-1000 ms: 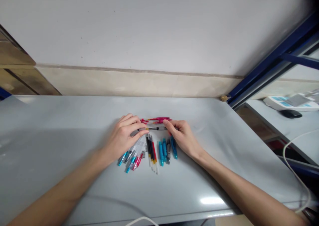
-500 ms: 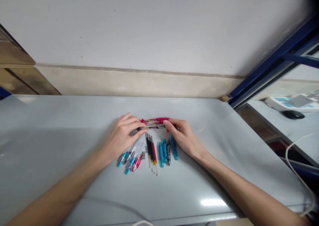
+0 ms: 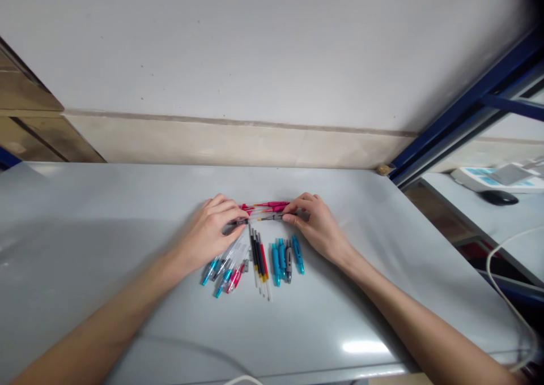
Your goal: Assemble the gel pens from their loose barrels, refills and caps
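Left hand point(image 3: 213, 222) and right hand point(image 3: 318, 225) pinch tubular pen parts point(image 3: 275, 217).

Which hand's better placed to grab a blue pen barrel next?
Likely the right hand: the blue barrels lie just below it in view. The left hand sits farther off, across the refills. Both hold pen parts.

Narrow gap between refills point(image 3: 259, 253) and barrels point(image 3: 282, 259).

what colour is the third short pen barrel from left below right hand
The short plastic barrel is mostly grey, in the head view.
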A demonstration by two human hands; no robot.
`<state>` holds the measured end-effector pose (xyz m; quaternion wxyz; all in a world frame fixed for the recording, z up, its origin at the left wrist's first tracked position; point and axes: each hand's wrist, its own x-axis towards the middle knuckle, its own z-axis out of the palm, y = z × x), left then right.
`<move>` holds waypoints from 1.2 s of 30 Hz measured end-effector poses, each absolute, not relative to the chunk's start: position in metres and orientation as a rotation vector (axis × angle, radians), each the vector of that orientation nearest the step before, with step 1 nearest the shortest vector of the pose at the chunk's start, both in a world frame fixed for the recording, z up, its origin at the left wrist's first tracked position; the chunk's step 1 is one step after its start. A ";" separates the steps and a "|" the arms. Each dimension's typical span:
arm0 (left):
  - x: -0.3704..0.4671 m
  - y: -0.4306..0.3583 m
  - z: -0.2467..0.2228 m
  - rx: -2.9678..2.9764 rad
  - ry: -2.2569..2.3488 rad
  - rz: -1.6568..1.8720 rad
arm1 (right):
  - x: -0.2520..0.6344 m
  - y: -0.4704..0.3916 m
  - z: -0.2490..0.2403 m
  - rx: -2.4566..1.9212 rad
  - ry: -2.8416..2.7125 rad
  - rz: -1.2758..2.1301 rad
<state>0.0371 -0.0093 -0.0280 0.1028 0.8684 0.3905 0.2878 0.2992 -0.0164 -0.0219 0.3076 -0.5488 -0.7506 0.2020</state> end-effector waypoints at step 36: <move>0.016 -0.013 -0.009 2.282 1.329 0.187 | 0.259 -0.051 -0.020 -1.357 -2.274 0.490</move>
